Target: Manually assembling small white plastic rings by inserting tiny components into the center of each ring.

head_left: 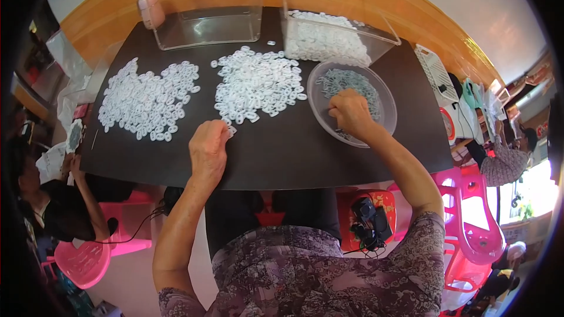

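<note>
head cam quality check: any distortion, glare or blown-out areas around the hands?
Head view: strong fisheye, black table edges bow, dark vignette at corners. Window at far right blown out. Soft glare on the clear bins. Left hand and right hand evenly lit, sharp; white rings near clipping.

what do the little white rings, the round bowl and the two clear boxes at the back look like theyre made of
White rings: likely moulded plastic, matte, all one uniform shape. Round bowl under the right hand: translucent, frosted plastic by its look; the tabletop shows dimly through it. Clear boxes: rigid transparent plastic, perhaps acrylic, with glossy glare on flat walls.
</note>
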{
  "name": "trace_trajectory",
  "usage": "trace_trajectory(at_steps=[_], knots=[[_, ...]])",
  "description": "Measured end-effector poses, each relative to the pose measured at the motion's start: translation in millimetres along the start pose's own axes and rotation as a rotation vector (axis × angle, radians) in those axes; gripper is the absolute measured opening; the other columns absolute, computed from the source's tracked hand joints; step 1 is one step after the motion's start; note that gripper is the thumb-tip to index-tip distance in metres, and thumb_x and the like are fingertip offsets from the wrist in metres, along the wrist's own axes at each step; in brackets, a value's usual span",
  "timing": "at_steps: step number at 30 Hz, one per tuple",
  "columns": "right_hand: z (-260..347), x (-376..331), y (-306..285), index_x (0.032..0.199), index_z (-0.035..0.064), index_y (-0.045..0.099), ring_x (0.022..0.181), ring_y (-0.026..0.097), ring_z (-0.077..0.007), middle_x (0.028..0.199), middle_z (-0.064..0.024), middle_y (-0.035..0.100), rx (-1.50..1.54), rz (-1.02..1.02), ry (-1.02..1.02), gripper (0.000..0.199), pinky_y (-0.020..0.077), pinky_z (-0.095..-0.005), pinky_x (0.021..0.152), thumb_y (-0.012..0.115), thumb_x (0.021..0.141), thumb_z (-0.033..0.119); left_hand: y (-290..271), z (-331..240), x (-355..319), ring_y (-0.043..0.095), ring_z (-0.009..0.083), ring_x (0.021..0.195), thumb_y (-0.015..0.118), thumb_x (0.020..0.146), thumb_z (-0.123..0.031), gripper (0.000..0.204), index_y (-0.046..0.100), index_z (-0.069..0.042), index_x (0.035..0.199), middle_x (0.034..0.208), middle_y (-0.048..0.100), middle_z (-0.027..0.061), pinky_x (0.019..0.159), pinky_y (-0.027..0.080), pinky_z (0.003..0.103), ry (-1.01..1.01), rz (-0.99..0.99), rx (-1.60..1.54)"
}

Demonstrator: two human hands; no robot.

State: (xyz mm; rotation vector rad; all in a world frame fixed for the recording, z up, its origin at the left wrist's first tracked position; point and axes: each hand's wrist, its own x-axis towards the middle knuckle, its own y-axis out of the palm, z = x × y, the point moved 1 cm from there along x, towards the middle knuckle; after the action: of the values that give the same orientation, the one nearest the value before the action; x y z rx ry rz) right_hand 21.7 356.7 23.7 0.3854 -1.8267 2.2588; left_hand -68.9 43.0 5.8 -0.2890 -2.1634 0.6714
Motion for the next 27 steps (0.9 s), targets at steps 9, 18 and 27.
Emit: trace_trajectory(at_steps=[9, 18, 27], knots=[[4.2, -4.1, -3.1, 0.073, 0.0022, 0.057, 0.082, 0.055, -0.0350, 0.079, -0.0161, 0.058, -0.088, 0.068, -0.031, 0.008, 0.0445, -0.0445, 0.073, 0.063, 0.071, 0.007, -2.8, 1.5, -4.0, 0.059, 0.0262, 0.068, 0.062, 0.075, 0.002, 0.020, 0.057, -0.006, 0.094, 0.074, 0.059, 0.0105, 0.061, 0.046, 0.034, -0.140, 0.022, -0.037], [3.3, -7.2, -4.3, 0.073, 0.0030, 0.055, 0.079, 0.055, -0.0348, 0.076, -0.0160, 0.057, -0.123, 0.018, -0.066, 0.004, 0.0447, -0.0447, 0.069, 0.058, 0.073, 0.004, -15.6, -1.1, -14.8, 0.059, 0.0256, 0.070, 0.061, 0.075, 0.004, 0.018, 0.059, -0.004, 0.091, 0.076, 0.058, 0.0123, 0.063, 0.046, 0.032, -0.236, 0.011, -0.246], [69.2, -9.5, -34.5, 0.084, 0.0031, 0.057, 0.071, 0.055, -0.0309, 0.075, -0.0134, 0.057, 0.199, -0.239, -0.034, 0.011, 0.0446, -0.0396, 0.062, 0.061, 0.074, 0.000, -24.5, -19.8, -28.6, 0.053, 0.0071, 0.068, 0.064, 0.080, 0.000, 0.011, 0.059, -0.002, 0.090, 0.078, 0.057, 0.0006, 0.060, 0.044, 0.020, -0.711, 0.089, -1.005]])
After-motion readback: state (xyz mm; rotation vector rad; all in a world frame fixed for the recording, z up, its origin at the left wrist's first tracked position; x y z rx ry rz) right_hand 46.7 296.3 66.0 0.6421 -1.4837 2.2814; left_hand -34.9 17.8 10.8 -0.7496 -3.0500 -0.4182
